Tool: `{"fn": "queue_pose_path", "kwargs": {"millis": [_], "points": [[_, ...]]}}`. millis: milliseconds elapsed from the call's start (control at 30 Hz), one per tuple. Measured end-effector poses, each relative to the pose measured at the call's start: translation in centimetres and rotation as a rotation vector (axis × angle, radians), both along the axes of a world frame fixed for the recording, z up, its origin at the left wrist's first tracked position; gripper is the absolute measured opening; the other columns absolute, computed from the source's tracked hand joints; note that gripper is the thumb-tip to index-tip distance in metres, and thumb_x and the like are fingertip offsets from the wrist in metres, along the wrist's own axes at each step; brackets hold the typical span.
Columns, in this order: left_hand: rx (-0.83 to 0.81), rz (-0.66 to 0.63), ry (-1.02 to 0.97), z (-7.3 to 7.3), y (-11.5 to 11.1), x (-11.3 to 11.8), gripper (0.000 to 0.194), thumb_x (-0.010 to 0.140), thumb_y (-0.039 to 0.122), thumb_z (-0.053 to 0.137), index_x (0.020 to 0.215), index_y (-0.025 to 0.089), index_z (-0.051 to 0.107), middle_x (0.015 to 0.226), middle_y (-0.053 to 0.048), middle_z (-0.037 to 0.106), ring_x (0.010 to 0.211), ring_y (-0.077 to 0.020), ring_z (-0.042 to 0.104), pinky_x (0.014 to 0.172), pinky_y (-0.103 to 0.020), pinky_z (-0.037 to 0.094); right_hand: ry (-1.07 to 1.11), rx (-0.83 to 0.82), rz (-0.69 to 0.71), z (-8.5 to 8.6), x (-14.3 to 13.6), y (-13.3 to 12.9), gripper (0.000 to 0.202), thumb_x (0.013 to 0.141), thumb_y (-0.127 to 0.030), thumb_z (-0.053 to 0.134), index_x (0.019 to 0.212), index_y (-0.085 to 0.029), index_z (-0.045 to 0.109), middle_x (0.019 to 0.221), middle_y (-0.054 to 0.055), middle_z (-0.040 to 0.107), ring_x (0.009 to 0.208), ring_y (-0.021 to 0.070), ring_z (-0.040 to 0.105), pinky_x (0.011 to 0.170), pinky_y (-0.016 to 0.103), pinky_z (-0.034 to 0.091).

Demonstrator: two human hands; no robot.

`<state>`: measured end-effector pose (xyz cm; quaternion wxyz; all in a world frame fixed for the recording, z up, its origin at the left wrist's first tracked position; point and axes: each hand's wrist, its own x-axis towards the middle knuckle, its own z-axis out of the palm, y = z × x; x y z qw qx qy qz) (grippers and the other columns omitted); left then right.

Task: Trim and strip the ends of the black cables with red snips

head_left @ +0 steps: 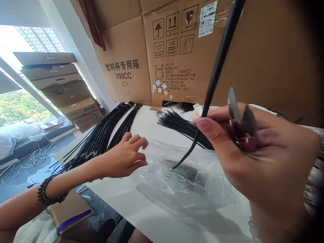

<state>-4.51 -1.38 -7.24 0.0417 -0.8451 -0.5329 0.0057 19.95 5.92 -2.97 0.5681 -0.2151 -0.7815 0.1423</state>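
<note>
My right hand (258,152) is raised close to the camera. It grips a long black cable (217,67) between thumb and fingers, together with a small red-handled cutter (241,126) whose metal blades stick up. The cable's lower end hangs over a clear plastic bag (182,182) on the white table (152,216). My left hand (126,157), with a dark bead bracelet on the wrist, rests open with its fingertips on the bag's left edge. A long bundle of black cables (101,135) lies just beyond it.
A second fan of black cables (182,126) lies at the table's far side. A large cardboard box (162,50) with printed text stands behind. Flattened cartons (63,87) are stacked by the window at left. More cardboard (71,212) sits on the floor below the table edge.
</note>
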Motion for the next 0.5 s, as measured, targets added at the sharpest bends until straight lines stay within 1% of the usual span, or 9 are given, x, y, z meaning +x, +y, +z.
{"fn": "queue_pose_path", "kwargs": {"millis": [67,167,267,367,500], "points": [[-0.048,-0.003,-0.029,-0.01,0.10,-0.05,0.036,0.093,0.038,0.043,0.079,0.024,0.072,0.105,-0.006,0.052,0.097,-0.0155,0.042,0.091,-0.036,0.026,-0.005,-0.011,-0.008,-0.06,0.06,-0.07,0.021,0.078,-0.003,0.062,0.080,-0.023,0.057,0.061,-0.006,0.057,0.050,0.0079,0.050,0.046,0.023,0.041],[-0.112,-0.006,-0.075,-0.19,0.10,-0.26,0.036,0.092,0.039,0.044,0.078,0.024,0.073,0.113,-0.006,0.050,0.106,-0.0181,0.042,0.098,-0.040,0.025,-0.006,-0.036,-0.035,-0.21,0.03,-0.12,0.017,0.080,-0.008,0.062,0.082,-0.024,0.058,0.062,-0.005,0.059,0.052,0.0107,0.054,0.049,0.026,0.045],[-0.151,0.002,-0.094,-0.32,0.06,-0.42,0.034,0.091,0.039,0.046,0.077,0.023,0.073,0.120,-0.006,0.049,0.113,-0.0211,0.040,0.102,-0.045,0.026,-0.011,-0.048,-0.062,-0.27,-0.03,-0.10,0.012,0.082,-0.014,0.062,0.081,-0.025,0.059,0.063,-0.004,0.058,0.052,0.0121,0.053,0.051,0.029,0.047],[-0.193,0.014,-0.105,-0.21,0.07,-0.38,0.032,0.090,0.038,0.047,0.080,0.024,0.073,0.123,-0.007,0.048,0.116,-0.0217,0.038,0.105,-0.052,0.024,-0.022,-0.058,-0.063,-0.26,0.00,-0.04,0.009,0.082,-0.017,0.062,0.083,-0.026,0.060,0.063,-0.004,0.058,0.051,0.0125,0.052,0.053,0.029,0.047],[-0.260,0.032,-0.108,0.11,0.16,-0.17,0.031,0.089,0.042,0.048,0.082,0.026,0.073,0.124,-0.006,0.047,0.117,-0.0222,0.036,0.105,-0.055,0.023,-0.026,-0.051,-0.063,-0.25,0.18,0.01,0.009,0.081,-0.018,0.063,0.083,-0.026,0.060,0.064,-0.004,0.060,0.056,0.0127,0.057,0.055,0.028,0.048]]}}
